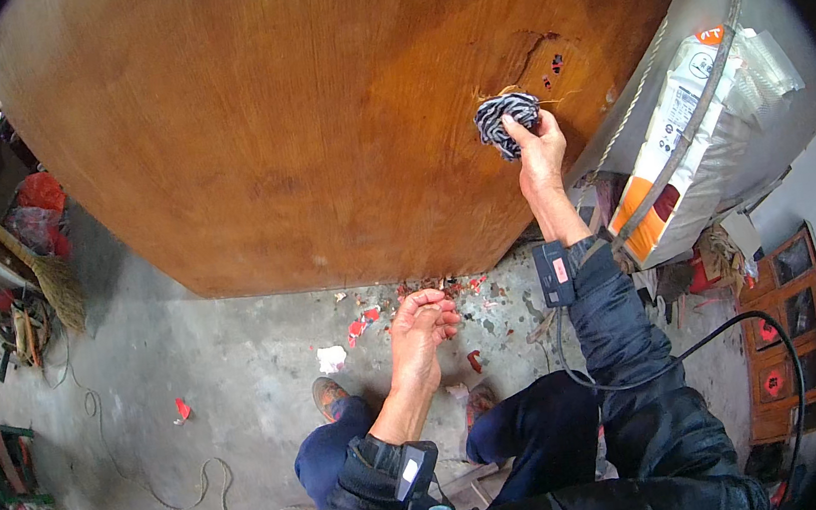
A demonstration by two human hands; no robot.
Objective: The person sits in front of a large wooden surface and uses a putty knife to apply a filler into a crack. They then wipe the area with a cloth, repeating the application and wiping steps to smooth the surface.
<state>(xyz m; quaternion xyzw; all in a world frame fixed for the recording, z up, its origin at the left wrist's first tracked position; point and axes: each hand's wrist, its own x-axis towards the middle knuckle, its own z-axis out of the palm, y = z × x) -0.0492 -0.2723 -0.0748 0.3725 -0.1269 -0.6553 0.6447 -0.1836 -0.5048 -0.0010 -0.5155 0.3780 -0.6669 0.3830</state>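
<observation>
I see the right hand (541, 152) gripping a balled-up striped cloth (494, 120) by the brown board (312, 115). The cloth is roundish, with no clear long side. Small torn spots (557, 64) sit just up and right of it. The left hand (418, 338) is farther down, loosely curled; I can't tell if it holds anything.

The bunched fabric wad (492, 126) is striped black and greyish white, the broad wooden panel (263, 130) glows orange-brown with streaky darker grain, the flat concrete floor (178, 352) is mottled grey, and the padded fabric sleeves (618, 332) are blue-black.
</observation>
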